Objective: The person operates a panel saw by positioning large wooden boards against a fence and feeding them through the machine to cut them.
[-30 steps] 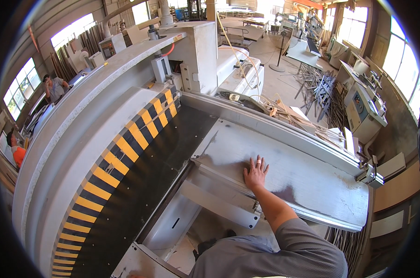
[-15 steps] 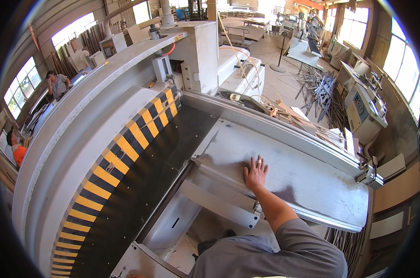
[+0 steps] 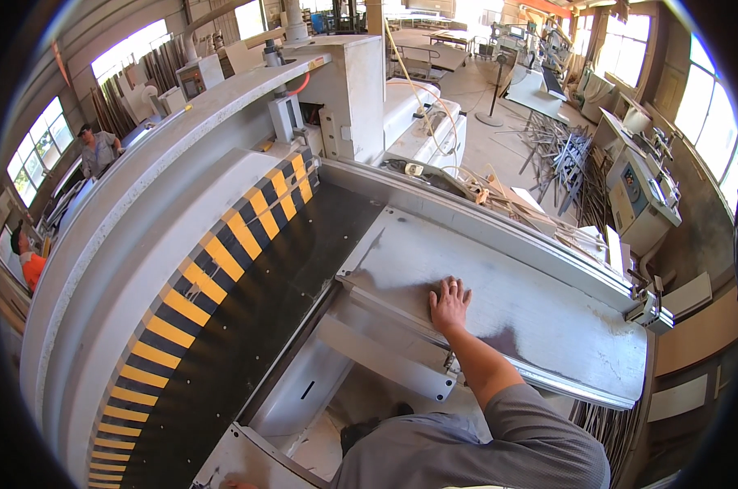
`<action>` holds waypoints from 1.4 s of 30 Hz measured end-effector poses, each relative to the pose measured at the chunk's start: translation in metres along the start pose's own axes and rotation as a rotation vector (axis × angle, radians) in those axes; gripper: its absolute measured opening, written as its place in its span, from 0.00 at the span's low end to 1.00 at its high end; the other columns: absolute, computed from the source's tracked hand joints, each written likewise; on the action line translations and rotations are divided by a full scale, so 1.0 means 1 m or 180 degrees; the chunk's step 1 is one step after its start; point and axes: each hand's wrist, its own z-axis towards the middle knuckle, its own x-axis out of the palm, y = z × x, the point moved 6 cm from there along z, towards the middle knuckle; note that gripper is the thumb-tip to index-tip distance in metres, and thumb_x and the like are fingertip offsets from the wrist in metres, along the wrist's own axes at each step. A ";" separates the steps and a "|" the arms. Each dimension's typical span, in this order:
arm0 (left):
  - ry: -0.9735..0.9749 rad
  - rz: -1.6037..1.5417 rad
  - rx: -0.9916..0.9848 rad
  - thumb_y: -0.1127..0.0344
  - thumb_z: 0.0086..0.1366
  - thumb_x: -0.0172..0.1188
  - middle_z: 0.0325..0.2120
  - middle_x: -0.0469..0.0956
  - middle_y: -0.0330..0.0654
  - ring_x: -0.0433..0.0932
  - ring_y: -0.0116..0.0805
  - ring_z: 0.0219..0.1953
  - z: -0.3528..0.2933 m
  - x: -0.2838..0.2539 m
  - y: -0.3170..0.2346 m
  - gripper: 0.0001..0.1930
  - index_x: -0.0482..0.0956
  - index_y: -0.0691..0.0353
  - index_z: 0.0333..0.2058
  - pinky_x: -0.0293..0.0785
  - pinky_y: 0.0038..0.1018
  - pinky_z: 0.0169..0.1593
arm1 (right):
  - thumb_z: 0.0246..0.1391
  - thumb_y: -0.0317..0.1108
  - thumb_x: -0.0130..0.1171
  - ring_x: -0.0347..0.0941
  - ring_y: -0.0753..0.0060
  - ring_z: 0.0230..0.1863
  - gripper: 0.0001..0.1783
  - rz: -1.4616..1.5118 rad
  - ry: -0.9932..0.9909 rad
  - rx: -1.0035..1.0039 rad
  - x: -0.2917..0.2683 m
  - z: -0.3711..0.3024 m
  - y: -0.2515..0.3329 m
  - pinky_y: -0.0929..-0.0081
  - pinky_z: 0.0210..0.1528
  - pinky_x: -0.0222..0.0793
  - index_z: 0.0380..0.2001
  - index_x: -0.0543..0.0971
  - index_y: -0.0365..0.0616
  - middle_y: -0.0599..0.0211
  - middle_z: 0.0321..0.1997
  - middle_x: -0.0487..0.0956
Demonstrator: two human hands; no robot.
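My right hand (image 3: 449, 307) lies palm down, fingers a little apart, on a grey metal side table (image 3: 540, 285). It rests near the edge closest to me and holds nothing. Only a sliver of my left hand (image 3: 241, 484) shows at the bottom rim, over another metal side table (image 3: 251, 460); its fingers are hidden. Left of my right hand stretches a black machine bed (image 3: 275, 277). Along the bed's far side runs a pressure beam (image 3: 210, 269) with yellow and black stripes.
A metal fence (image 3: 483, 208) with an end stop (image 3: 652, 311) borders the right side table. Scrap strips (image 3: 560, 159) lie heaped on the floor beyond. Two co-workers, one in grey (image 3: 100, 152) and one in orange (image 3: 32, 267), are past the machine at left.
The fingers of my right hand have drawn in slightly; the palm stays in place. The grey-clad co-worker's hand has come down from near the head.
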 end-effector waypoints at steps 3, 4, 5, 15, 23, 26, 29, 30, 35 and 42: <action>-0.0039 -0.0048 -0.0059 0.37 0.60 0.53 0.67 0.71 0.49 0.62 0.56 0.73 0.000 0.005 0.004 0.43 0.72 0.64 0.65 0.59 0.64 0.67 | 0.70 0.56 0.49 0.45 0.50 0.84 0.36 0.0067 0.0027 0.0020 0.002 0.001 -0.002 0.37 0.81 0.33 0.72 0.68 0.47 0.55 0.81 0.59; -0.0051 -0.0064 -0.0078 0.37 0.59 0.54 0.66 0.71 0.49 0.62 0.56 0.73 0.000 0.005 0.005 0.43 0.72 0.64 0.65 0.59 0.64 0.67 | 0.70 0.56 0.49 0.45 0.50 0.84 0.36 0.0105 -0.0076 -0.0023 0.001 0.001 -0.001 0.37 0.81 0.33 0.72 0.68 0.47 0.55 0.81 0.59; -0.0062 -0.0079 -0.0097 0.38 0.59 0.54 0.66 0.71 0.49 0.62 0.56 0.73 -0.001 0.005 0.006 0.43 0.72 0.64 0.65 0.59 0.63 0.67 | 0.69 0.56 0.51 0.43 0.49 0.84 0.36 0.0059 -0.0094 -0.0026 0.001 0.001 -0.002 0.36 0.81 0.32 0.72 0.68 0.47 0.55 0.82 0.57; -0.0382 0.0274 0.0234 0.38 0.62 0.53 0.64 0.74 0.49 0.68 0.57 0.68 -0.008 -0.009 -0.007 0.41 0.73 0.63 0.65 0.64 0.62 0.62 | 0.66 0.55 0.56 0.35 0.46 0.86 0.34 0.0007 0.0080 0.0028 -0.018 -0.006 0.009 0.31 0.81 0.25 0.70 0.71 0.52 0.55 0.84 0.50; 0.0514 0.1082 -0.0420 0.31 0.72 0.43 0.74 0.64 0.39 0.60 0.40 0.76 -0.007 -0.043 -0.012 0.39 0.66 0.51 0.72 0.58 0.52 0.71 | 0.68 0.55 0.53 0.38 0.49 0.85 0.35 -0.0100 0.0370 0.0045 -0.006 -0.003 0.008 0.28 0.80 0.25 0.71 0.69 0.48 0.57 0.83 0.56; 0.0692 0.1208 -0.0373 0.32 0.73 0.43 0.74 0.64 0.40 0.60 0.41 0.76 -0.011 -0.060 -0.020 0.40 0.65 0.52 0.73 0.58 0.53 0.71 | 0.68 0.55 0.53 0.40 0.48 0.85 0.36 0.0231 0.0168 0.0042 -0.001 -0.002 0.006 0.30 0.80 0.27 0.72 0.67 0.48 0.56 0.83 0.55; 0.0792 0.0875 -0.0278 0.33 0.74 0.42 0.74 0.65 0.41 0.60 0.42 0.76 -0.018 -0.058 -0.021 0.39 0.65 0.53 0.73 0.58 0.53 0.71 | 0.69 0.55 0.52 0.41 0.49 0.85 0.36 0.0074 -0.0051 -0.0111 0.001 -0.005 0.006 0.30 0.80 0.29 0.73 0.66 0.49 0.54 0.83 0.54; 0.0713 0.0887 -0.0283 0.34 0.74 0.41 0.73 0.65 0.41 0.60 0.43 0.76 -0.018 -0.053 -0.018 0.39 0.65 0.53 0.73 0.58 0.54 0.71 | 0.70 0.54 0.51 0.41 0.49 0.85 0.35 -0.0250 0.0122 -0.0036 0.007 -0.006 0.005 0.30 0.80 0.30 0.73 0.66 0.50 0.54 0.83 0.54; 0.0651 0.0019 0.0388 0.43 0.76 0.46 0.73 0.63 0.48 0.62 0.51 0.74 -0.018 -0.003 -0.015 0.35 0.64 0.57 0.73 0.60 0.52 0.72 | 0.71 0.55 0.48 0.40 0.51 0.85 0.36 -0.0101 0.0425 0.0006 0.025 0.000 0.003 0.35 0.82 0.29 0.74 0.65 0.47 0.57 0.83 0.57; 0.0421 -0.2590 0.2141 0.56 0.79 0.50 0.73 0.58 0.61 0.61 0.63 0.72 -0.040 -0.038 -0.157 0.29 0.63 0.67 0.71 0.58 0.50 0.74 | 0.72 0.54 0.47 0.43 0.50 0.85 0.36 -0.0215 0.0238 -0.0047 0.040 0.002 -0.004 0.34 0.81 0.31 0.74 0.64 0.44 0.55 0.82 0.58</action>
